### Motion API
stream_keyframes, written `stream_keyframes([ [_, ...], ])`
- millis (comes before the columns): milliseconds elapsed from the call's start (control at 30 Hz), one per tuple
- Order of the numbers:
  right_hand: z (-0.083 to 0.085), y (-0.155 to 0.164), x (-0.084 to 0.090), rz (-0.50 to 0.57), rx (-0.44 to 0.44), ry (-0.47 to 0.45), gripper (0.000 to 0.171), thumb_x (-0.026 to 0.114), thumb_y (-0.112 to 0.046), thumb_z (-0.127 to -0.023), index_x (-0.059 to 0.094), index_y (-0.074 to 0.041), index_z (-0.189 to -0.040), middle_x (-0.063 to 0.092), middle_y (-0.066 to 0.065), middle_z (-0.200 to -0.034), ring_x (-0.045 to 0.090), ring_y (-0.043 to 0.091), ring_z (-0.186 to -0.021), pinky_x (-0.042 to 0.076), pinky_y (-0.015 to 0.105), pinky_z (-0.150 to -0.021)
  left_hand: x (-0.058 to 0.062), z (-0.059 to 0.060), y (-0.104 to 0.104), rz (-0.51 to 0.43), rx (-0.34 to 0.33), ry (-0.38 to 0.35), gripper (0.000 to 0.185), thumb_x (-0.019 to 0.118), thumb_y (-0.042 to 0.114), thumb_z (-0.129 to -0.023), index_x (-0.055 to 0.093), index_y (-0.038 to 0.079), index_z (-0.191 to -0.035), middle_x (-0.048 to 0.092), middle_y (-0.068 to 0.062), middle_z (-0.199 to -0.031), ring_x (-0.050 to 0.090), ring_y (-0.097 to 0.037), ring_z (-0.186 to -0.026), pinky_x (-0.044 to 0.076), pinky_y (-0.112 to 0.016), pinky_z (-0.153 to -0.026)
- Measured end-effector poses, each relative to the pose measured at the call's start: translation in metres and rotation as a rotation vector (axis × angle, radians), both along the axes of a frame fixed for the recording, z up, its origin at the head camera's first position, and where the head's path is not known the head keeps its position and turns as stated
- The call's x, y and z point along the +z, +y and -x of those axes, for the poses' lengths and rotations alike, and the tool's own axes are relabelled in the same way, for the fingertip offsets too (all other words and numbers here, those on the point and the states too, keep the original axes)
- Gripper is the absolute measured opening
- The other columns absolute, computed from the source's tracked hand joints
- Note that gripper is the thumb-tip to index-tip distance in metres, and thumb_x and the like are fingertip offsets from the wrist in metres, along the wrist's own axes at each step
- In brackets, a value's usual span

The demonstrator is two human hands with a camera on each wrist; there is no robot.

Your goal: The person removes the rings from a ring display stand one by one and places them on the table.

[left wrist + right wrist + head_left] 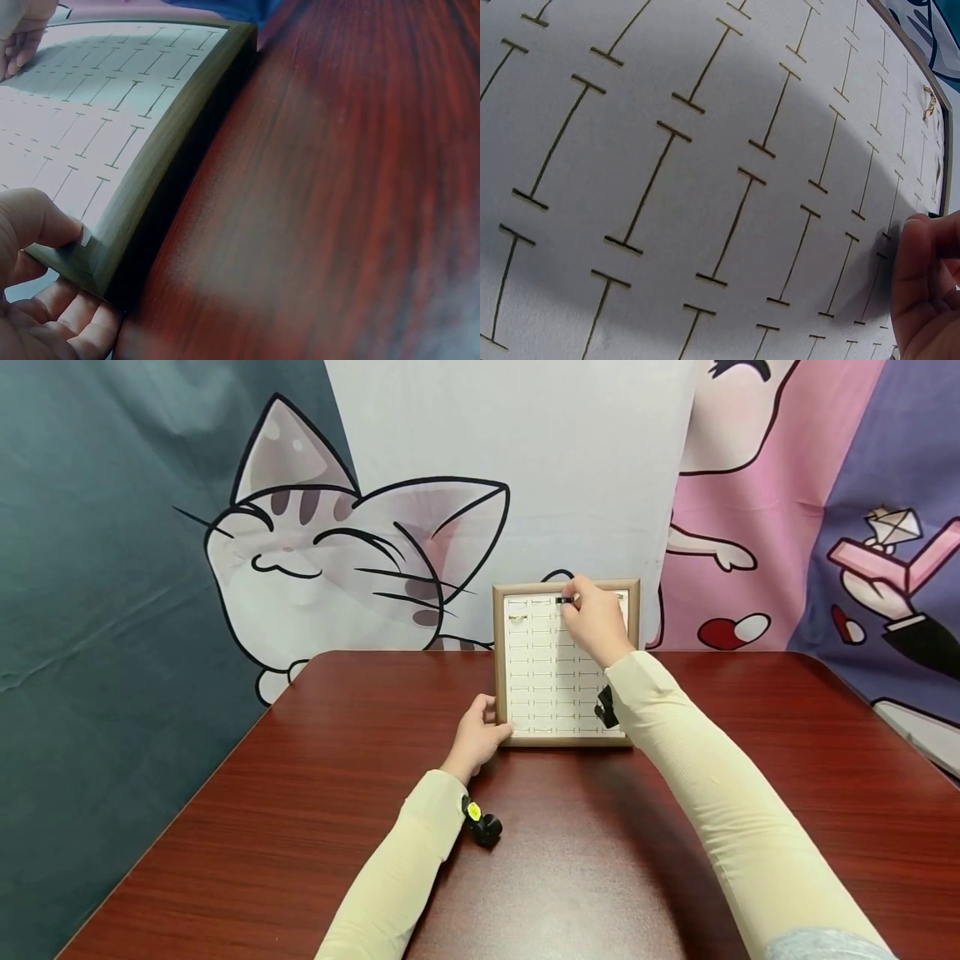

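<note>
A wooden-framed display board (498,652) with a white slotted pad (547,677) stands tilted at the far side of the table. My left hand (482,727) grips its lower left corner (97,262), thumb (34,217) on the front and fingers (71,322) behind. My right hand (591,617) reaches to the top row and pinches a small dark ring (564,600) against the pad. One gold ring (516,618) sits in a slot near the upper left, also visible as a gold ring (930,101) in the right wrist view. A fingertip (926,289) shows at the pad's slots (735,225).
The dark red wooden table (300,793) stretches toward me, its edges at left and right. A cartoon cat backdrop (337,552) hangs right behind the board. Black wrist cameras (482,825) sit on both cream sleeves.
</note>
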State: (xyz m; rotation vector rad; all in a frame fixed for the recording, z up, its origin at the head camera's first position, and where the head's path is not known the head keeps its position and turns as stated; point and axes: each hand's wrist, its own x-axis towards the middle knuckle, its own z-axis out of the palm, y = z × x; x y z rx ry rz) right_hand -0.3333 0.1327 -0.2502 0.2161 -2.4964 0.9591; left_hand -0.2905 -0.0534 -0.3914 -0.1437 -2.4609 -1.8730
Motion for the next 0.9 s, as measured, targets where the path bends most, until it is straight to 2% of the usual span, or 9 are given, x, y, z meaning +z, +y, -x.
stream_keyframes([
  [200,-0.0002,0.0007,-0.0036,0.010,-0.001,0.031,0.018,0.045,-0.010,-0.089,0.055,-0.007,-0.104,0.060,0.013,-0.080,0.051,0.023,-0.064,0.039,0.031,-0.057,0.0014,-0.0012,-0.0001,-0.027,-0.009,0.000,0.039,0.063,-0.004,-0.075,0.051,0.004,-0.111,0.062,-0.015,-0.106,0.059,-0.024,-0.098,0.048,-0.025,-0.070],
  [433,0.0004,0.0013,-0.0053,0.034,0.002,0.042,0.016,0.046,-0.010,-0.088,0.055,-0.008,-0.102,0.059,0.011,-0.076,0.049,0.022,-0.062,0.038,0.031,-0.056,0.0014,0.0001,-0.0008,-0.013,-0.008,-0.004,0.039,0.064,-0.003,-0.076,0.051,0.004,-0.111,0.062,-0.015,-0.107,0.059,-0.024,-0.098,0.048,-0.026,-0.071],
  [900,-0.0007,0.0019,-0.0087,0.091,0.033,0.074,0.017,0.048,-0.011,-0.090,0.054,-0.006,-0.104,0.063,0.014,-0.080,0.052,0.022,-0.066,0.039,0.030,-0.059,0.0025,0.0013,-0.0018,0.030,-0.005,-0.019,0.039,0.064,-0.002,-0.076,0.050,0.006,-0.111,0.062,-0.016,-0.106,0.059,-0.023,-0.091,0.048,-0.025,-0.067],
])
